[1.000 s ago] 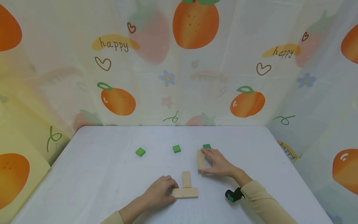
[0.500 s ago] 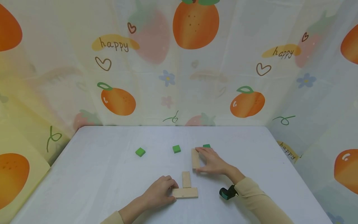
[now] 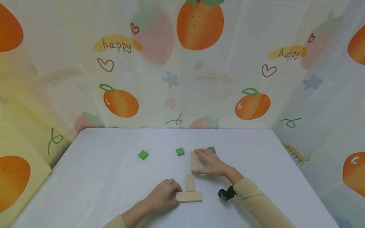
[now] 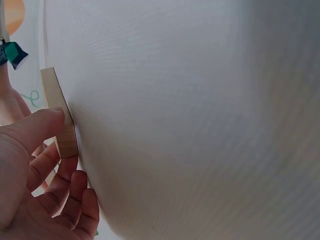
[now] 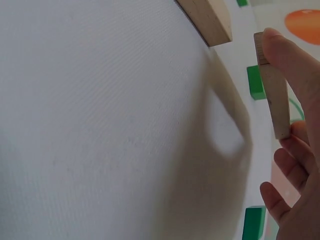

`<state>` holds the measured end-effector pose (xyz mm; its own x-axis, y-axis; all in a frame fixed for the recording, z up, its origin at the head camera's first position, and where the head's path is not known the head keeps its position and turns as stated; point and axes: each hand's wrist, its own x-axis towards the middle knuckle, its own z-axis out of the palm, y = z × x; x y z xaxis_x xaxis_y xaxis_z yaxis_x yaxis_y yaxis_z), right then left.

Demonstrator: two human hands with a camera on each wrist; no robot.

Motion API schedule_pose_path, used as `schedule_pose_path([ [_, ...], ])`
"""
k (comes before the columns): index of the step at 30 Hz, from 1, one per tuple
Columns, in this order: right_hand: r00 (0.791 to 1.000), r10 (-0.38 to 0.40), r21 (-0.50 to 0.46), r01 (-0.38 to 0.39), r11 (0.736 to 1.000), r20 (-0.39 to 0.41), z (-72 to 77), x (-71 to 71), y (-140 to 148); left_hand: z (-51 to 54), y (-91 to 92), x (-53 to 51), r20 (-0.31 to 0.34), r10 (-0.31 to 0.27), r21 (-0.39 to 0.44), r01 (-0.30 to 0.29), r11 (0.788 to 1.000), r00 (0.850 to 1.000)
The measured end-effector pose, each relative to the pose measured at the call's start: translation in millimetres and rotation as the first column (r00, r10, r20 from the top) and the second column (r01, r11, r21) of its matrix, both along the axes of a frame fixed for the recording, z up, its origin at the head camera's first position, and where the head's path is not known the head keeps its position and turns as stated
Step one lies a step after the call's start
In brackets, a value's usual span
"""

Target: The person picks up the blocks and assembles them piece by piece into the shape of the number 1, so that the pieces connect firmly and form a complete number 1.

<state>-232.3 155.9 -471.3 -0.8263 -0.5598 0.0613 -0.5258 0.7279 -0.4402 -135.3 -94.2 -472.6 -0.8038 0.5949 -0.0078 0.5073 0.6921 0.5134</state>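
Three small bright-green blocks (image 3: 180,152) sat in a loose row toward the far edge of the white tabletop (image 3: 85,177) when I looked through the head camera, the rightmost partly behind the right hand (image 3: 212,163). That hand pinched a long pale wooden block (image 3: 194,161) between thumb and fingers, just right of the middle green one. Lower in my view, the left hand (image 3: 162,198) gripped the left end of a rectangular pale wooden bar (image 3: 188,196) lying crosswise; a shorter-looking pale wooden piece (image 3: 190,183) met its far side, making an upside-down T. A black-and-teal device (image 3: 226,193) sat at the right wrist by a beige sleeve (image 3: 259,199).

From the left wrist camera, I saw the thumb pressed on one side of the bar near its end, with fingers bent around the other side; the bar rested on the tabletop.

On the right wrist feed, I had the thumb at one end of the long block and fingertips at the other, holding it above the tabletop. Another wooden block entered at the top; which one, I could not tell
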Motion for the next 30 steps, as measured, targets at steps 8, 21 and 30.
schedule_pose_path([
  [8, 1.000, 0.025, 0.009, -0.025, 1.000, -0.002, 0.6, -0.6, -8, 1.7, 0.4, 1.0, -0.004, 0.006, -0.003, -0.006, 1.000, 1.000],
  [21, 0.998, 0.052, -0.003, -0.052, 0.999, 0.041, -4.4, -3.0, -18, 3.7, 0.7, 1.1, 0.000, 0.002, 0.001, -0.002, 1.000, 1.000],
  [30, 0.998, 0.045, 0.011, -0.046, 0.999, 0.047, -5.6, -2.7, -20, 2.8, 1.4, 0.9, -0.001, -0.002, 0.000, 0.002, 1.000, 1.000],
])
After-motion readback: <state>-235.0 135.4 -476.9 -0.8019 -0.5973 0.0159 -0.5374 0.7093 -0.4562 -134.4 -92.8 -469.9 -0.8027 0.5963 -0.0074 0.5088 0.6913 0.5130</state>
